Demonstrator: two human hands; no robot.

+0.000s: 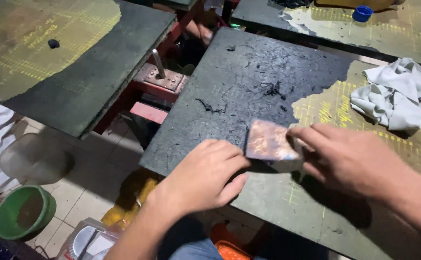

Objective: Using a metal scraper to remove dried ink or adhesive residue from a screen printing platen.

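The fingers of the right hand (350,161) are stretched forward and close together, and their tips pinch the right edge of a small flat card (270,141). The card is a thin rectangular piece with a worn copper-pink surface that shines a little, and it is held tilted, its lower edge just over the table. The left hand (205,175) is half curled, not a fist; its fingertips touch the left edge of the same card, and the thumb lies underneath, pointing to the right. So both hands grip the card between them, one on each side.

Both forearms come from the bottom of the view, the left one rising from below the centre, the right one entering from the lower right corner. The palms face down.

The card is over the near part of a dark work table (229,91). The surface of this table is rough, covered with a black cracked layer and some loose black scraps (273,89); on the right side the layer is peeled and a yellow-green grid shows. A crumpled white cloth (398,96) lies there, well apart from the hands. On the floor at the left stands a green bucket (22,214).
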